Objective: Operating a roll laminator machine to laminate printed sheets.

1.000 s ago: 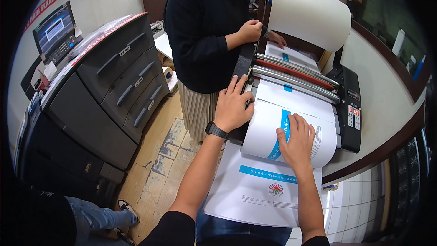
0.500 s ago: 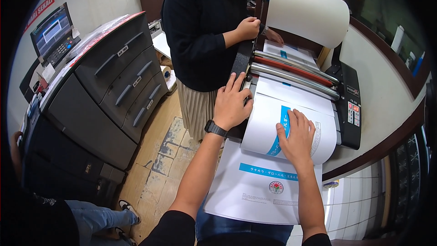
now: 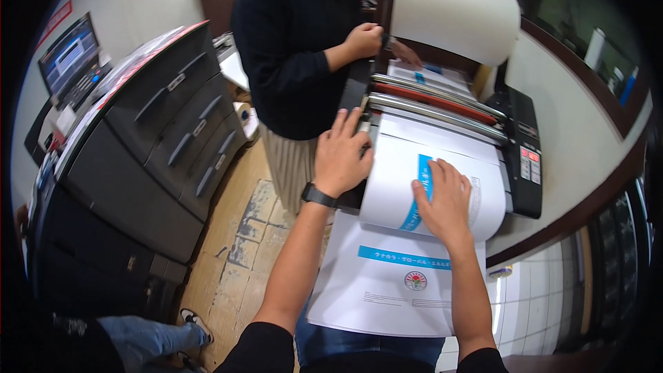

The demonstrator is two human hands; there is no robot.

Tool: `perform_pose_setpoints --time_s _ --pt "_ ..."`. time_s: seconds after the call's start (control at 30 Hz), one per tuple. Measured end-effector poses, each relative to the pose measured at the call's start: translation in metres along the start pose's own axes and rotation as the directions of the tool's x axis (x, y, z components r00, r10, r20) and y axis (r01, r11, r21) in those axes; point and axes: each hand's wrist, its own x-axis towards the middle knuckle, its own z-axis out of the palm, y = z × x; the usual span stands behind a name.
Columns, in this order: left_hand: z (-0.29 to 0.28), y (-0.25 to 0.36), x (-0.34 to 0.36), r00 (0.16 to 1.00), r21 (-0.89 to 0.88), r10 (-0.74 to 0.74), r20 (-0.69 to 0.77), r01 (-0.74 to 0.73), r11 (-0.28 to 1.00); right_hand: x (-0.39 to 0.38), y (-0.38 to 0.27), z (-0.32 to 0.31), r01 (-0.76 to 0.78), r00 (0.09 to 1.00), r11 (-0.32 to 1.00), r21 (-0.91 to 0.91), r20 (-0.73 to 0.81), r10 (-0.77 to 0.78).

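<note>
My left hand (image 3: 340, 159), with a dark watch on its wrist, rests on the left side of a roll laminator (image 3: 523, 197), fingers stretched out and holding nothing. My right hand (image 3: 442, 200) lies flat with spread fingers on a curved white sheet (image 3: 387, 183) with a blue banner. Its upper edge meets or overlaps another sheet running under the metal rollers (image 3: 442, 109); which one, I cannot tell. Closer to me, a stack of printed sheets (image 3: 345, 290) with a blue banner and a round emblem lies at my lap, partly under the curved sheet and my right forearm.
Left of the laminator stands a person in black (image 3: 297, 48), one hand (image 3: 406, 54) over sheets behind the rollers. A large white roll (image 3: 456, 10) hangs above. The big grey printer (image 3: 152, 159) with drawers fills the left; another person's leg (image 3: 155, 335) shows lower left.
The whole view has shifted slightly. A blue patch at the front of the rollers no longer shows. My hands keep nearly the same places on the laminator and sheet.
</note>
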Motion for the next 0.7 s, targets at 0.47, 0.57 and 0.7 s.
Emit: perform_pose_setpoints --time_s 0.47,0.57,0.7 --pt "-0.0019 -0.0026 -0.0006 0.997 0.061 -0.057 0.053 0.054 0.997 0.0058 -0.0033 0.0028 -0.01 0.998 1.0 -0.026 0.068 0.012" --pt "-0.0024 -0.0039 -0.001 0.997 0.051 -0.062 0.052 0.059 0.997 0.007 -0.0046 0.0031 -0.01 0.998 1.0 -0.022 0.069 0.012" --pt "-0.0014 -0.0025 0.0 0.998 0.038 -0.054 0.039 0.053 0.998 0.0083 -0.0017 0.0027 -0.004 0.998 1.0 -0.022 0.062 0.005"
